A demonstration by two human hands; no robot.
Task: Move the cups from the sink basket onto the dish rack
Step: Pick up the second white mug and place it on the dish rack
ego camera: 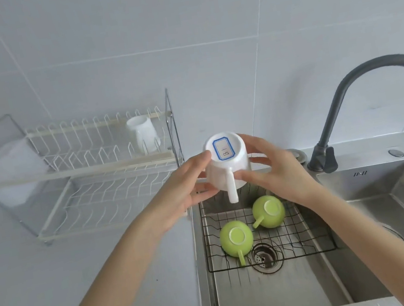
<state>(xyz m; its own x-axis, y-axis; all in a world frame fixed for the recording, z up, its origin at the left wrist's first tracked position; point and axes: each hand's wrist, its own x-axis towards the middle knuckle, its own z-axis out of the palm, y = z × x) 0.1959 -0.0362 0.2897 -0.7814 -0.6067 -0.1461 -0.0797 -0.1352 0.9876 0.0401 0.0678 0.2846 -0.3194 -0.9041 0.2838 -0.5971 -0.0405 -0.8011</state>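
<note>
Mug (227, 167): white, upside down; blue-bordered base label reads "B 1".
Left hand (187, 182): fingers grasping mug.
Right hand (276, 169): fingers grasping mug.

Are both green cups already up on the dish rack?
No, both green cups sit upside down in the sink basket.

Single head-worn wide view, looking forward and down, close over sink (364, 205) and dish rack (96, 167)
</note>
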